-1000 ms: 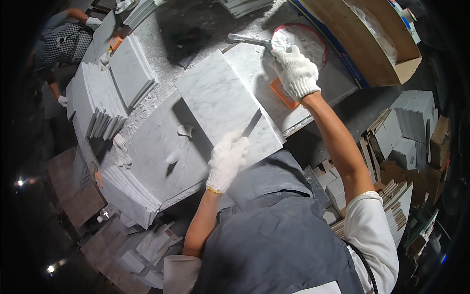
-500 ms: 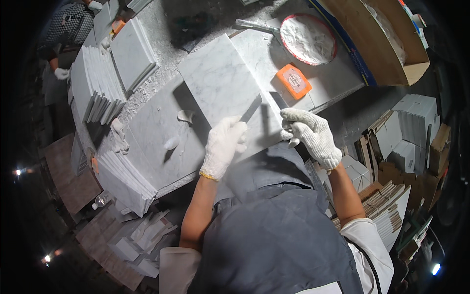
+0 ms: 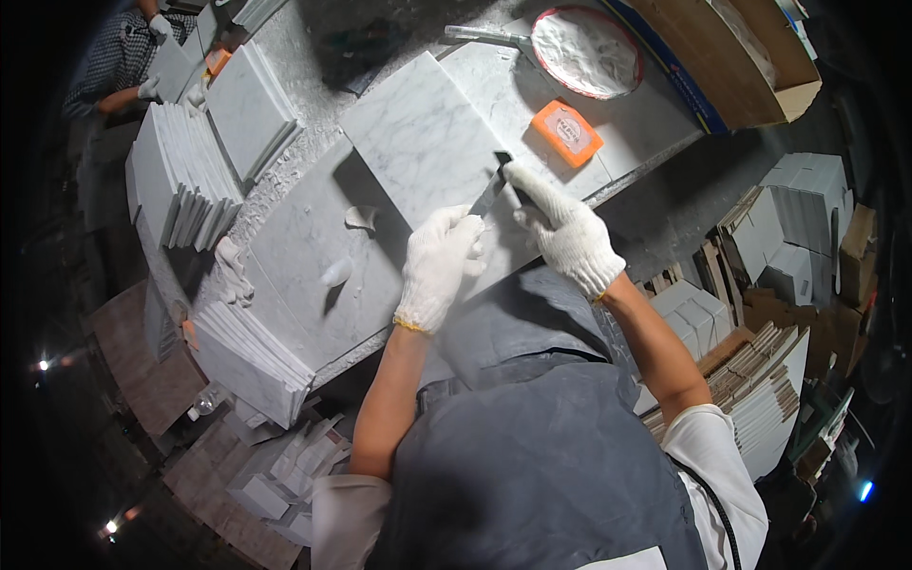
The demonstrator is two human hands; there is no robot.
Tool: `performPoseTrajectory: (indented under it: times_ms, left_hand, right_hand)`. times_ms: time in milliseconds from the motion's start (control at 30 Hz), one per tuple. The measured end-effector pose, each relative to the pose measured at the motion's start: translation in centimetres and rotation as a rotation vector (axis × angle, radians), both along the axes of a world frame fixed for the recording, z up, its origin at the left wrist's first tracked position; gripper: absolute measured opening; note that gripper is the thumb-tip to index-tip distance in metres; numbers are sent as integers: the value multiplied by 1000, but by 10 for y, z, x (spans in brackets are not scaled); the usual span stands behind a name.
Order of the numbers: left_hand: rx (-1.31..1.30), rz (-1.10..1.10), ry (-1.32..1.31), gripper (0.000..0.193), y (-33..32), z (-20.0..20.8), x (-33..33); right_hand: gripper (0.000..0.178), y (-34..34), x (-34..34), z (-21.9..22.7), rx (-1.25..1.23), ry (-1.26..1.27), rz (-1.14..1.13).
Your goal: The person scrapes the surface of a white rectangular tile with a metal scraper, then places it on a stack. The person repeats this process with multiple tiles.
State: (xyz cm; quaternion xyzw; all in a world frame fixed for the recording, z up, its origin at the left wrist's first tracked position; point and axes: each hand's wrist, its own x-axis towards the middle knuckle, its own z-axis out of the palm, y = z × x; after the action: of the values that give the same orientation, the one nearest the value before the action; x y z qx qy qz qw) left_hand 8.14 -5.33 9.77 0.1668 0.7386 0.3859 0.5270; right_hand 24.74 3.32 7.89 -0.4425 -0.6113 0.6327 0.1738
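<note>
A pale, grey-veined marble tile (image 3: 418, 123) is held raised and slanted over the workbench. My left hand (image 3: 442, 261), in a white knit glove, is closed on the tile's near edge. My right hand (image 3: 567, 228), gloved alike, grips a thin dark flat tool (image 3: 503, 159) whose exact kind I cannot make out. This tool lies against the tile's right-hand edge, and the fingers hide most of it. Right of the tile, an orange block (image 3: 567, 133) with a pale label lies on the bench.
A red-rimmed round pan (image 3: 589, 52) of white powder stands beyond the block, beside an open cardboard box (image 3: 731, 57). Stacked tiles (image 3: 185, 180) line the left side. A co-worker's gloved hand (image 3: 149, 87) is at far left. White cartons (image 3: 807, 209) stand at right.
My right hand has moved left and a little away from me, bringing the dark tool onto the tile's edge. My left hand keeps its hold. The co-worker's hands have shifted at far left.
</note>
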Motion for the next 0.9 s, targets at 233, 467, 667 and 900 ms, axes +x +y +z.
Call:
performPoseTrajectory:
  times_ms: [233, 467, 667, 900]
  left_hand:
    - [23, -35, 7, 36, -1, -5, -5]
    - [38, -25, -3, 37, -1, -12, -7]
    - [5, -67, 16, 36, -1, -11, -6]
    - [7, -47, -1, 35, 0, -9, -3]
  right_hand:
    - [48, 7, 5, 6, 338, -65, 289]
    - [53, 7, 3, 1, 281, -246, 110]
    - [52, 12, -3, 13, 365, -424, 447]
    - [64, 12, -4, 13, 326, -298, 465]
